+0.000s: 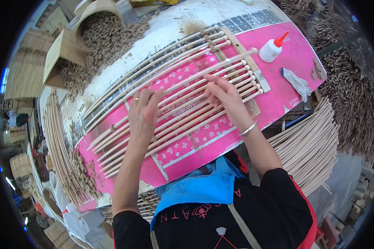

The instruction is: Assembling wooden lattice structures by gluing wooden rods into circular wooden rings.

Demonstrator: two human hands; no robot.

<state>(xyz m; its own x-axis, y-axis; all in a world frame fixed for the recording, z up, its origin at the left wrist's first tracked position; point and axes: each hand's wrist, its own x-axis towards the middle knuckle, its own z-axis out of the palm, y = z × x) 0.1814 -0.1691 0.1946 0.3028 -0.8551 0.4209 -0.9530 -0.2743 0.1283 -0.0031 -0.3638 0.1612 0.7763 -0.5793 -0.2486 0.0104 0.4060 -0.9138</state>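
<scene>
My left hand [143,110] is closed, its fingers bent over a pale wooden rod [187,80]. This rod slants up to the right above the others and ends in a round knob. My right hand [223,94] has curled fingers; its index finger comes close to the rod, and what the other fingers grip is hidden. Below both hands lies a row of wooden rods [183,126] with ball ends at the right. Farther off, another group of knobbed rods [153,58] lies alongside. Crossing near the knobs is a wooden strip [235,41].
A white glue bottle [271,50] with a red tip stands at the right, near a white glove [297,84]. Small wooden rings [106,35] spill from wooden containers at the far left. Rod bundles [307,145] flank the pink tabletop [274,99].
</scene>
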